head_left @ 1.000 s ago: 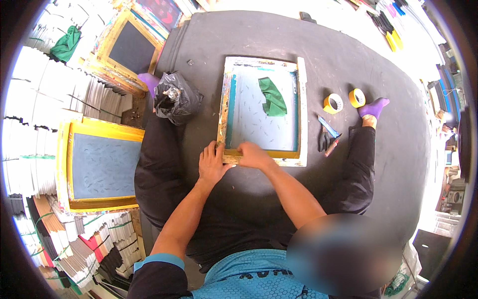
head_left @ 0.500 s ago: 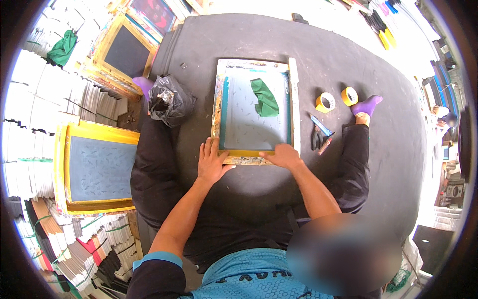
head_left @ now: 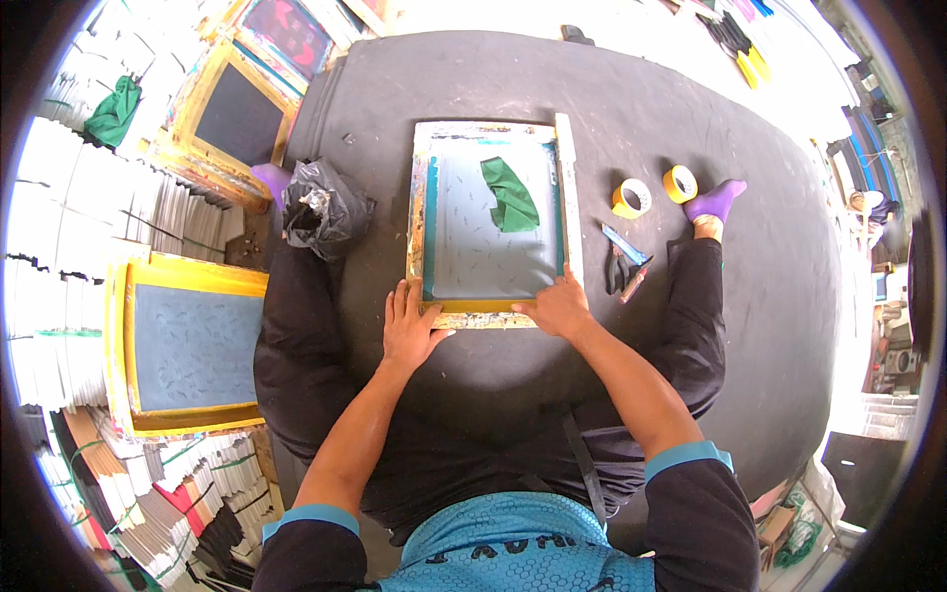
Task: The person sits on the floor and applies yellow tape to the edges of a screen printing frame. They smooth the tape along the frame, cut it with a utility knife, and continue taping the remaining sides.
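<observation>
A person sits on a dark mat [head_left: 769, 326], legs spread to either side of a wooden frame [head_left: 417, 207] that lies flat between the knees, its near bar toward the body. The left hand [head_left: 409, 333] rests on the near left corner, its fingers slightly spread. The right hand [head_left: 560, 308] is at the near right corner, its thumb pointing inward along the near bar. The two hands are apart, both touching the frame; one cannot tell whether either is clamped on the wood, since the undersides of the fingers are hidden. A yellow strip [head_left: 478, 307], perhaps tape, runs along the inner edge of the near bar, between the hands.

Inside the frame is a pale grey-blue mesh [head_left: 464, 266] with small dark marks, bordered in teal along the sides. A crumpled green cloth [head_left: 510, 195] lies on its far half, right of the middle.

To the right of the frame stand two yellow rolls [head_left: 621, 200], near each other, the farther one just beside the right foot [head_left: 717, 200]. Nearer the body lie black pliers [head_left: 616, 273], a blue tool [head_left: 621, 242] and a red tool [head_left: 636, 282], close together. On the left, a black bag [head_left: 340, 219] sits by the left foot [head_left: 269, 181].
</observation>
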A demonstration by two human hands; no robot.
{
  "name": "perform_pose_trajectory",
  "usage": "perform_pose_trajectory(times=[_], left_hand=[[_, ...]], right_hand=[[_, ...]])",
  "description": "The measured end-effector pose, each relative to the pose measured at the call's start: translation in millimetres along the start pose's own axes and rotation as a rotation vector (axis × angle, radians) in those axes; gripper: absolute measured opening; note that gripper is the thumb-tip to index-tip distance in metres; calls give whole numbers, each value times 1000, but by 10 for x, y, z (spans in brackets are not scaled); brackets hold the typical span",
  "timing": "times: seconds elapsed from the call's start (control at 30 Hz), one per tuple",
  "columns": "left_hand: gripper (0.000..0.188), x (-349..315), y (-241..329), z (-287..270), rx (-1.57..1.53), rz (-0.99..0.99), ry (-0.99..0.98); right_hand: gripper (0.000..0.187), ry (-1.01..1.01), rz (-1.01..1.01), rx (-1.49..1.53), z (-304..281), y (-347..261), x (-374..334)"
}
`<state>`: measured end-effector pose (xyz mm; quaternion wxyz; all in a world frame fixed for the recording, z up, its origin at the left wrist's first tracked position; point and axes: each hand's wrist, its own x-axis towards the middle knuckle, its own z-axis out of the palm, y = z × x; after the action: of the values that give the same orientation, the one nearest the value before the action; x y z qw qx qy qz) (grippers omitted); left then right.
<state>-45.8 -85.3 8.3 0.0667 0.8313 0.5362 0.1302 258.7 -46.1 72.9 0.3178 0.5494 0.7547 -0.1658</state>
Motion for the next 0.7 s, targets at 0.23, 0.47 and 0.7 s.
perform_pose_trajectory(times=[0.23,0.47,0.7], left_hand=[[58,-9,-15,19,1,23,35],[59,9,39,12,15,67,30],[49,79,57,138,33,212,2]], right_hand=[[85,83,-16,-109,-2,68,-133],[67,405,14,177,243,463,-190],[60,425,-246,55,364,479,-339]])
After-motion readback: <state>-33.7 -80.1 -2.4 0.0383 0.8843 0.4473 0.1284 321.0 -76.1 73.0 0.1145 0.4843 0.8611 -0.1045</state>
